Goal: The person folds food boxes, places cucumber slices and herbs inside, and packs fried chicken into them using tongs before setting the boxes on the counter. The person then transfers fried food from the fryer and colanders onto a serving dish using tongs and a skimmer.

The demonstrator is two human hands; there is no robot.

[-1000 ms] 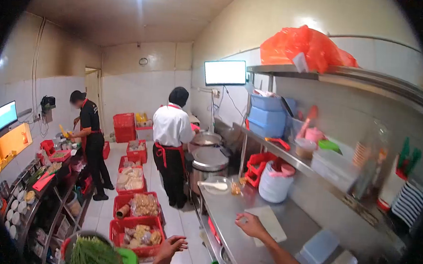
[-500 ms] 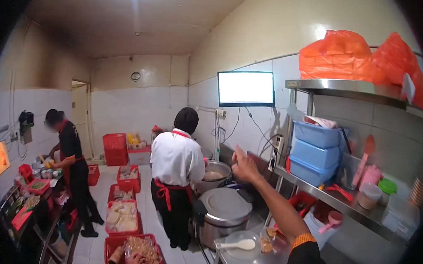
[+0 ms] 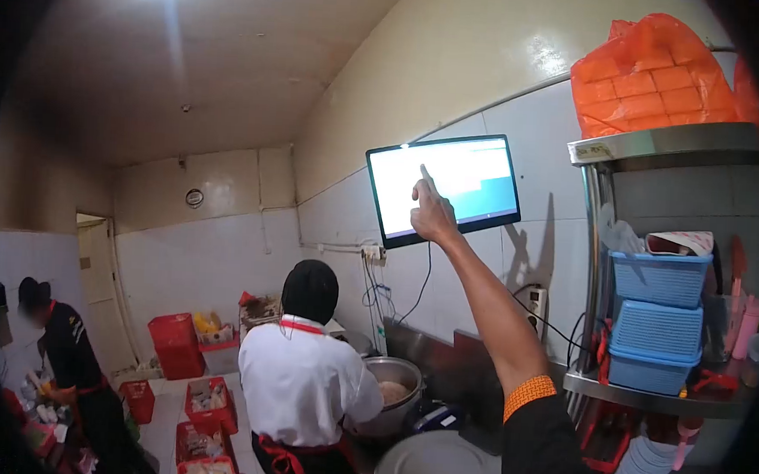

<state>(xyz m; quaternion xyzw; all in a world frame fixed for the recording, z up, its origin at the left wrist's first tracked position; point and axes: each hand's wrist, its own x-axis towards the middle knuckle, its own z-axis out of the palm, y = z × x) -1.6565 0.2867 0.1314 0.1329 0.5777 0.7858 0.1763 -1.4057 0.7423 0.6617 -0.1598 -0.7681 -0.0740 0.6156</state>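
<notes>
- On the tiled wall ahead, one flat screen (image 3: 478, 186) is mounted; dark frame, display lit mostly white, with a teal area at lower right.
- Before the screen, the right hand (image 3: 433, 214) is raised, its left half being partly covered. Index finger extended, remaining fingers folded; whether the display is touched, or anything is enclosed by the narrow grip, cannot be told.
- Left hand: outside the view; state of grip cannot be told.
- Near the right elbow, a black sleeve (image 3: 548, 456) is edged with an orange patterned cuff (image 3: 530, 398).
- Below the screen, a person in white (image 3: 299, 387) is seen from behind, beside a metal pot (image 3: 397, 424) partly filled with pale brown contents. One round grey lid (image 3: 436, 465) is seen nearer the camera.
- At right, an orange bag (image 3: 654, 80) is carried by the upper metal shelf (image 3: 676, 137); blue baskets (image 3: 658, 329) are stacked beneath it.
- At far left, a person in black (image 3: 73, 354) is seen; red crates (image 3: 207, 415) are set on the floor between both workers.
</notes>
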